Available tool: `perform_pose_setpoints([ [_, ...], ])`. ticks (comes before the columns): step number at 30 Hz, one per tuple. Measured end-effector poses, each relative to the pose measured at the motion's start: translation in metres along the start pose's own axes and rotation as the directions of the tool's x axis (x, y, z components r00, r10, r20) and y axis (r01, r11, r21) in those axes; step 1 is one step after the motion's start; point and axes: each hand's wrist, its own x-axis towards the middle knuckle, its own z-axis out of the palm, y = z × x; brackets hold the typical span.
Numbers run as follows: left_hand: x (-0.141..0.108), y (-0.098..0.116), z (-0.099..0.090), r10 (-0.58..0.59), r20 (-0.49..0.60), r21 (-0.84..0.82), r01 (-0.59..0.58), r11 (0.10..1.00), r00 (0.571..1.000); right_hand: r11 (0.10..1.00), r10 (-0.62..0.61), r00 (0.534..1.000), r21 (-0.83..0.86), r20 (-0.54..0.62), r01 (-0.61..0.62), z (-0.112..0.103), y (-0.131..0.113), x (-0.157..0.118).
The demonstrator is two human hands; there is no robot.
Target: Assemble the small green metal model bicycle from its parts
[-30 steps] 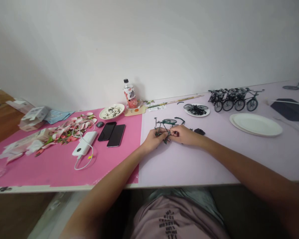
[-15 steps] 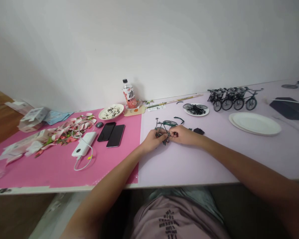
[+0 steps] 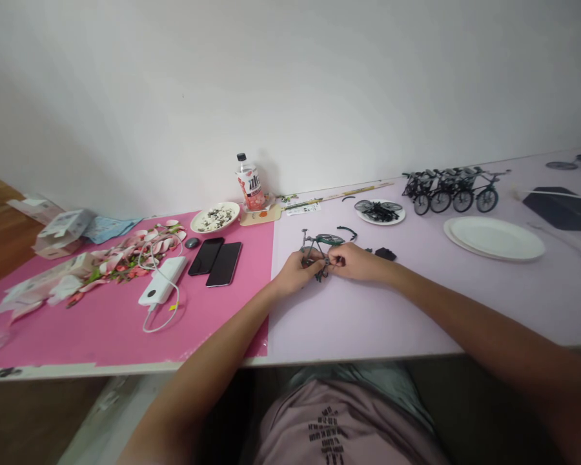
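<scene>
Nearest, my left hand (image 3: 293,274), gripping a model bicycle (image 3: 328,239) over the counter (image 3: 358,323); my right hand (image 3: 356,263), pinching it near the crank, where uneven pressure could bend thin parts; beyond, a loose curved piece (image 3: 351,231), knockable by a slip.

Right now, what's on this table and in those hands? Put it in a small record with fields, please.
Left hand: holds a green model bicycle
Right hand: fingers closed at the same bicycle; part pinched too small to tell
Beyond the hands: small plate bearing dark parts
Right side: row of model bicycles; overlapping white plates
Left side, pink surface: two dark-screened phones, white device with cable, pink petals
Near the wall: bottle with black cap, upright, beside a bowl
</scene>
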Motion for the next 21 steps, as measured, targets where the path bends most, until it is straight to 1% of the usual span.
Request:
perform_pose_setpoints([
  [7, 0.001, -0.004, -0.001, 0.004, 0.001, 0.029, -0.004, 1.000, 1.000, 1.000, 0.008, 1.000, 0.003, 0.009, -0.008, -0.002, -0.006, -0.002],
  [10, 0.001, -0.006, -0.002, 0.003, 0.000, 0.060, -0.003, 0.998, 1.000, 0.999, 0.039, 0.999, -0.005, 0.023, -0.039, -0.003, -0.010, -0.003],
  [13, 0.001, -0.006, -0.003, 0.004, 0.010, 0.085, -0.005, 0.996, 1.000, 0.998, 0.053, 0.998, -0.017, 0.038, -0.052, -0.003, -0.008, -0.002],
  [18, 0.000, -0.002, -0.003, -0.014, 0.025, 0.058, 0.012, 0.998, 1.000, 0.999, 0.037, 0.998, -0.022, 0.049, -0.036, -0.001, -0.001, 0.001],
  [21, 0.000, -0.003, -0.004, -0.009, 0.020, 0.095, 0.007, 0.995, 1.000, 0.999, 0.037, 0.998, -0.026, 0.058, -0.036, -0.002, -0.002, 0.002],
])
